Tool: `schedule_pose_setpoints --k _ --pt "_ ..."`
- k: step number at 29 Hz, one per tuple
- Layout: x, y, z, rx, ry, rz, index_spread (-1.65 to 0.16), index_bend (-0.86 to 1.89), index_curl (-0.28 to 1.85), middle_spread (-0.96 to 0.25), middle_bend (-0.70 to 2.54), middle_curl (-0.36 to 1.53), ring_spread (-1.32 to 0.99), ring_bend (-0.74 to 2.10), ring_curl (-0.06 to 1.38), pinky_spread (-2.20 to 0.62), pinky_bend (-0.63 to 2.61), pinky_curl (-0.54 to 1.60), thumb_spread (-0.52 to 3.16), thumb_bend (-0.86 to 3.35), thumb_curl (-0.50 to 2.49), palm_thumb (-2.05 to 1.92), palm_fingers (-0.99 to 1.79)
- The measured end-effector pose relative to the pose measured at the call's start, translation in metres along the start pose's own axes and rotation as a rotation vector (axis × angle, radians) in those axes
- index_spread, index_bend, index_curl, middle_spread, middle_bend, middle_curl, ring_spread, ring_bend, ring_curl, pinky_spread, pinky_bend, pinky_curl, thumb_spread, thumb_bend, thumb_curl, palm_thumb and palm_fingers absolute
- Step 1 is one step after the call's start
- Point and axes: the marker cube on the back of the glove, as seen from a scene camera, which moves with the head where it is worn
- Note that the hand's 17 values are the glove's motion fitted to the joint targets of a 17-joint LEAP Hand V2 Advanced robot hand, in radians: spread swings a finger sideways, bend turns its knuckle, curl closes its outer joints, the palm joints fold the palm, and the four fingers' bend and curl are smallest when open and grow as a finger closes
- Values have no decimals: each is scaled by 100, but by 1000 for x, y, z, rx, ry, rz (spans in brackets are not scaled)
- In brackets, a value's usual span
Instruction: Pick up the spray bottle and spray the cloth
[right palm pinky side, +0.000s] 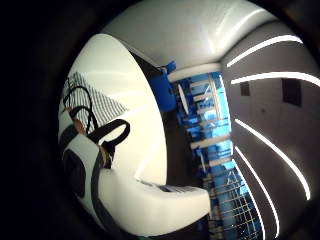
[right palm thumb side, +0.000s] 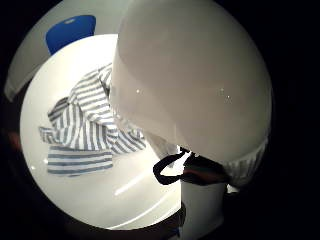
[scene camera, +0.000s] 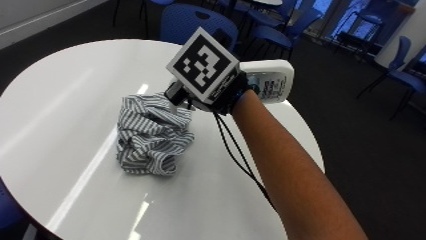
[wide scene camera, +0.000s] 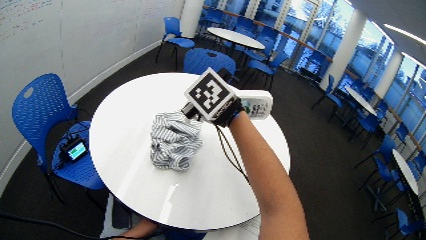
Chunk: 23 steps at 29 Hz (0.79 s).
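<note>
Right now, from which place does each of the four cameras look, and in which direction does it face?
Little finger side palm view: on the right palm, facing out across the table toward the room; glove straps show.
Thumb side palm view: on the same palm, filled by the spray bottle, with the striped cloth beyond.
Outside view: above the forearm, looking down at the right hand holding the bottle beside the cloth.
Wide outside view: higher, showing the table, chairs and arm.
Both outside views share cloth, bottle and hand.
</note>
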Motion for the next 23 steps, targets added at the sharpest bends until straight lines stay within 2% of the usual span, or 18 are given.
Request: schedule_pose_setpoints --k 5,12,18,23 --pt "-22 2 7 -10 14 -75 -29 16 47 -23 68 55 -22 81 46 -32 51 38 89 -2 65 79 137" --pt "-31 2 12 0 9 -108 -29 16 47 -23 68 55 -22 82 46 -32 51 38 88 -3 66 79 137" --pt "-11 6 10 0 -2 -68 -29 16 48 -23 68 54 -22 82 45 -32 51 38 88 -3 66 79 137" --pt "24 17 0 -3 -36 45 -29 16 48 -23 68 54 -22 82 45 -32 51 38 87 -2 66 79 137"
